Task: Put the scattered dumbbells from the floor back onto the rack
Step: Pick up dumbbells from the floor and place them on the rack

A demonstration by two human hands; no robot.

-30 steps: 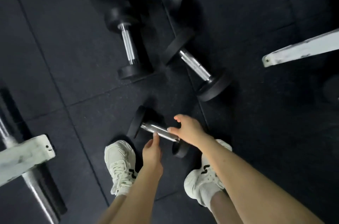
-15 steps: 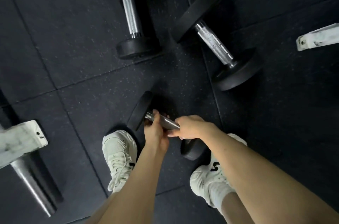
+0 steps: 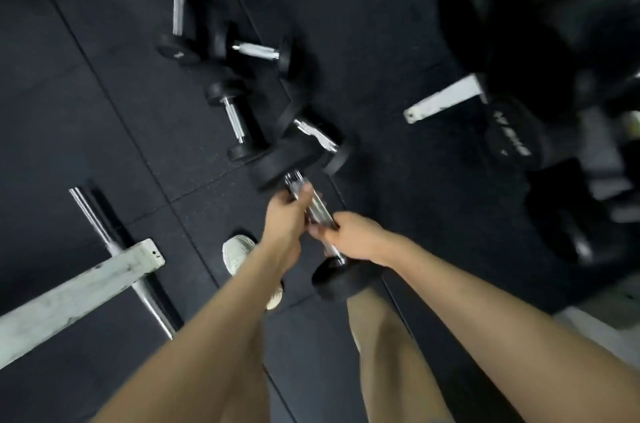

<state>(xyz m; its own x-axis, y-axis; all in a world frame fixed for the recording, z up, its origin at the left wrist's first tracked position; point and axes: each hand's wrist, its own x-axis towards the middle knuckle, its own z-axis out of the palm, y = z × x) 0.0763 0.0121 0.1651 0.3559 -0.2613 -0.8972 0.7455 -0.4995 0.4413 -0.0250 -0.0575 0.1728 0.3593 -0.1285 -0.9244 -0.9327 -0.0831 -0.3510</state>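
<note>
A black dumbbell (image 3: 341, 279) with a chrome handle hangs above the floor, held in both hands. My left hand (image 3: 289, 215) grips the upper part of the handle and my right hand (image 3: 353, 232) grips the lower part. Its far head (image 3: 284, 163) points away from me, its near head sits over my right leg. Several other dumbbells lie on the black floor beyond: one upright-lying (image 3: 235, 125), one (image 3: 320, 137) partly behind the held one, one (image 3: 258, 50) and one (image 3: 178, 12) farther off. The rack (image 3: 588, 111) with stored dumbbells stands blurred at the right.
A white bench foot (image 3: 446, 99) juts out near the rack. At the left a white frame leg (image 3: 76, 294) crosses a chrome barbell (image 3: 104, 232) lying on the floor. My left shoe (image 3: 237, 253) is under my left arm.
Both hands closed on the dumbbell's handle and raised it off the floor. The view has swung up and right, bringing the rack in.
</note>
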